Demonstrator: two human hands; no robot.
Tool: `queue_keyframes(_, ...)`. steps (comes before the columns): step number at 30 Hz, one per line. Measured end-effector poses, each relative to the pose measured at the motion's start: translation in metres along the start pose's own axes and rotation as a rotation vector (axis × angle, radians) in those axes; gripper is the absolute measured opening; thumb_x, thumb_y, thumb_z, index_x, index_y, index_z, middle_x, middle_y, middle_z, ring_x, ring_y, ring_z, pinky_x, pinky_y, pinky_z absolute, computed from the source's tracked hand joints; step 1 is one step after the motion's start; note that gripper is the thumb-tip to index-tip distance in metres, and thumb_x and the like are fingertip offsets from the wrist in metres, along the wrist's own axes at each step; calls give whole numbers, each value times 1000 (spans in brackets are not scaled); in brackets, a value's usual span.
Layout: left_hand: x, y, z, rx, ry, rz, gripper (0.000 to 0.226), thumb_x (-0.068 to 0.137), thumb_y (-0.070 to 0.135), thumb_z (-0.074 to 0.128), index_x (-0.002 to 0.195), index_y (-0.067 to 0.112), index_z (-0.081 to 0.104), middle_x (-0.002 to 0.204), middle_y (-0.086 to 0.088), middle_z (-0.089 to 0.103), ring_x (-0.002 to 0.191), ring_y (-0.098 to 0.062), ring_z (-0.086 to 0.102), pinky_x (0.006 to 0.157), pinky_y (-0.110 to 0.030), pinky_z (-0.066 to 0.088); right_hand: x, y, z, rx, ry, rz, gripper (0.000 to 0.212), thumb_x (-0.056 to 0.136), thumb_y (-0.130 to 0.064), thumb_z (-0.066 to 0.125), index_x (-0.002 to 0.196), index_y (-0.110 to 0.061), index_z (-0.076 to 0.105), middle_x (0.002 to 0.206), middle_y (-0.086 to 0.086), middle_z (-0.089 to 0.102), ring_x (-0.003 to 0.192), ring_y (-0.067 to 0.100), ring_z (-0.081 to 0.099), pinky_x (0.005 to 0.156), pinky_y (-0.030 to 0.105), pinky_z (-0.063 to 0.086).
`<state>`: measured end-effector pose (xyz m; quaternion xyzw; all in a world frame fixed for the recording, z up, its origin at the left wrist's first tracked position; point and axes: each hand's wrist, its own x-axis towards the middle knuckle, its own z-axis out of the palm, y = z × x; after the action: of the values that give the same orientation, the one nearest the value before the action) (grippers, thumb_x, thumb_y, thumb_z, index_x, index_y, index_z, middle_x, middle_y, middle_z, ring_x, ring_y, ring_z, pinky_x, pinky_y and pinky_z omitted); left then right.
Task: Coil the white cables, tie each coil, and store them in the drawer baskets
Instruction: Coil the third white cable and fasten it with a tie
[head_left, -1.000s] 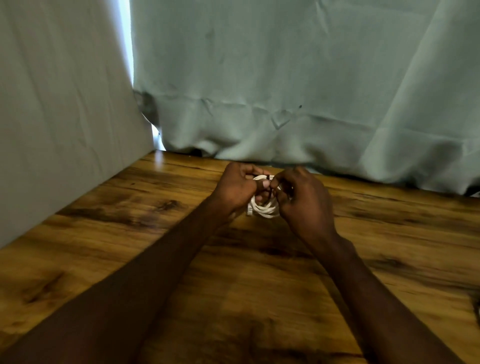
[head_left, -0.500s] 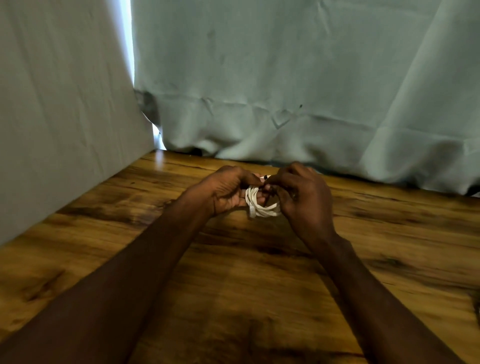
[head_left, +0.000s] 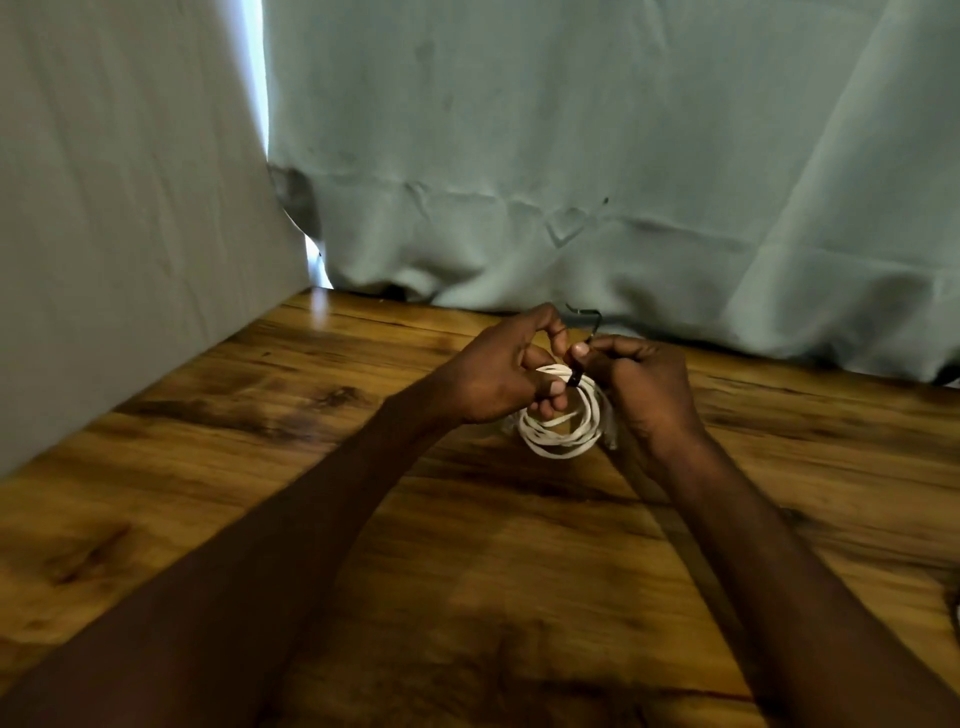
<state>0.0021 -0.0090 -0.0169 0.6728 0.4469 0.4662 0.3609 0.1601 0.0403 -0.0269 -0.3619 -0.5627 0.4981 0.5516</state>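
Pale green-grey curtains (head_left: 571, 156) hang across the back and down the left side of a brown wooden table (head_left: 260, 441) with a strong dark grain, and a narrow strip of daylight shows where the two curtain panels meet near the far left corner. Both bare forearms reach forward from the lower edge of the view and meet near the far middle of the table, just in front of the curtain hem. Between them is a coil of white cable (head_left: 563, 421), several loops lying together in a rough ring, its lower half hanging free below the fingers and just above or on the wood; which of the two I cannot tell. On the coil's upper edge sits a thin black tie (head_left: 575, 376), and a thin dark tail of it rises and hooks over above the hands, against the curtain hem. At the left side of the coil, the left hand (head_left: 498, 374) has its thumb and fingers curled round the loops. Facing it, the right hand (head_left: 641, 387) has its fingers bent and its fingertips pinching the tie where it meets the cable. The two hands are close together, their fingertips almost touching over the coil
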Motion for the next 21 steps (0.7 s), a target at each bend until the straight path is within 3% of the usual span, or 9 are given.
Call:
queue_keyframes(2,-1,0,2,4,-32,47,26,93,-13,57,110,6,52,83,-35,67,71,-33,64,70,-48,52,0,-1,-1,80,-38,84,13,81,4,72,93,9,75,94,36,72,78,40,68,85,63,57)
queue_keyframes(4,-2,-1,7,-3,-39,85,29,92,-15,58,113,4,56,79,-26,66,68,-28,64,72,-46,53,-1,-5,-2,126,-74,175,27,71,4,73,96,13,73,99,42,68,79,46,65,85,70,54)
queue_keyframes(7,-3,-6,15,19,29,132,30,88,-13,67,112,4,62,83,-13,71,75,-23,68,75,-44,58,4,-4,-9,168,-112,346,25,75,2,68,96,14,74,98,38,71,73,41,69,75,56,62)
queue_keyframes(11,0,-11,19,454,182,334,22,86,6,73,105,16,70,92,5,76,86,-12,73,73,-39,59,14,5,-18,232,-167,502,38,74,5,64,111,13,70,114,34,70,99,44,73,88,53,62)
queue_keyframes(14,1,-10,24,605,245,356,22,86,9,62,101,22,71,88,7,76,82,-12,72,71,-38,56,13,7,-15,155,-115,464,15,89,-4,70,92,11,70,92,28,73,75,35,74,68,37,64)
queue_keyframes(18,5,-13,20,663,395,310,18,81,15,66,95,21,75,89,2,75,82,-18,69,74,-39,55,10,7,-5,183,-62,284,32,93,-28,76,101,3,75,98,24,77,82,34,76,72,42,64)
queue_keyframes(21,8,-18,10,682,525,182,17,76,18,72,92,19,78,93,-3,74,89,-22,69,77,-39,55,2,-3,1,86,-96,69,26,88,-4,77,112,3,71,95,17,74,71,13,71,63,25,58)
